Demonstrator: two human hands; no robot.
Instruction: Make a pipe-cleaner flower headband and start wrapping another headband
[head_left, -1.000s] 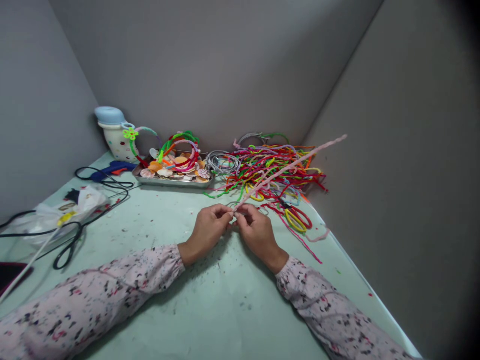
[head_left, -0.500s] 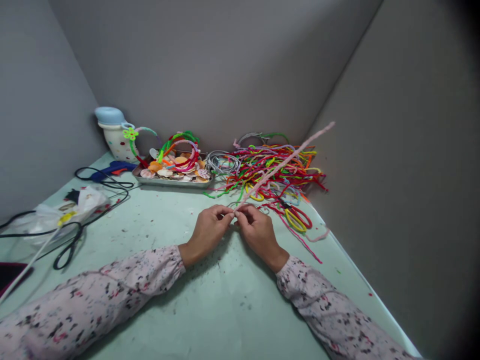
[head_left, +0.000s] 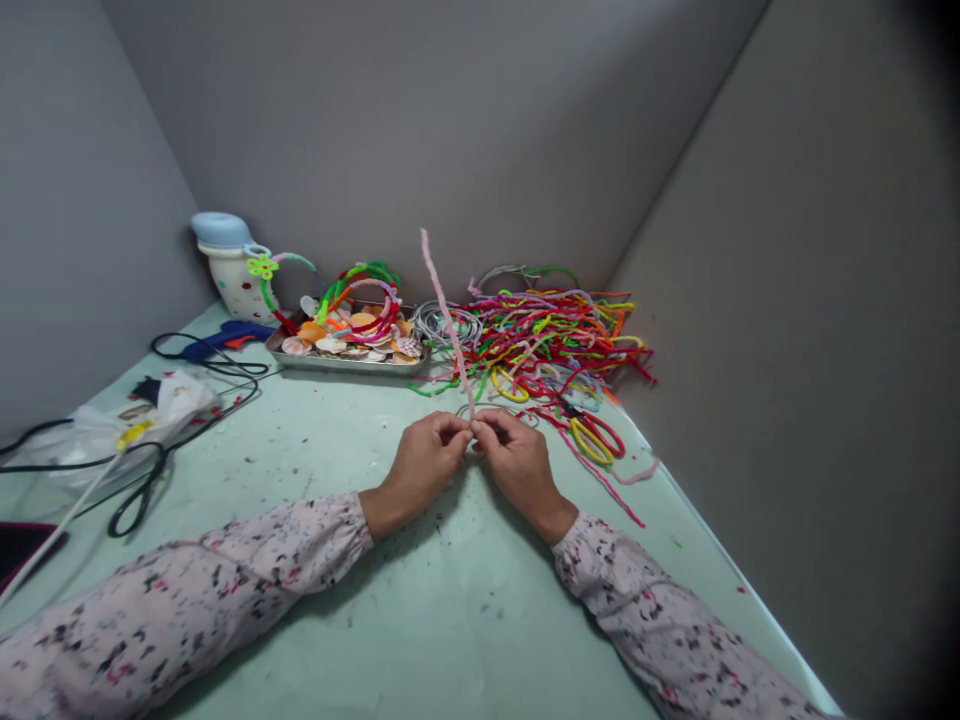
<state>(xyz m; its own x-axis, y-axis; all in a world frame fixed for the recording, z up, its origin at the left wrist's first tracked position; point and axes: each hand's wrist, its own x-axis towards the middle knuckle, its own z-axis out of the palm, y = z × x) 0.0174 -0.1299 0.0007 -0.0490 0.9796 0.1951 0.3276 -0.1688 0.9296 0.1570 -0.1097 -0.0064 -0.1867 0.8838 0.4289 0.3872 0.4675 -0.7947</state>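
Note:
My left hand [head_left: 426, 455] and my right hand [head_left: 519, 462] meet over the middle of the table, thumbs and forefingers pinched together. Between their fingertips is the lower end of a pale pink pipe cleaner [head_left: 448, 325], whose long free part stands up and leans a little left. Just behind the fingers curves a thin grey wire [head_left: 495, 407]; its ends are hidden by my hands, and I cannot tell whether the fingers grip it too.
A metal tray [head_left: 345, 367] of seashells carries pipe-cleaner hoops. Beside it lie a grey wire coil [head_left: 442, 325], a heap of colourful pipe cleaners [head_left: 555, 335] and scissors [head_left: 592, 440]. Leftward are a white bottle [head_left: 229, 275], blue tool [head_left: 217, 342], black cable [head_left: 139, 500] and plastic bag [head_left: 180, 405].
The free part of the pink pipe cleaner has swung from leaning far right to nearly upright, tipped slightly left. Both hands stay in almost the same place, still pinching.

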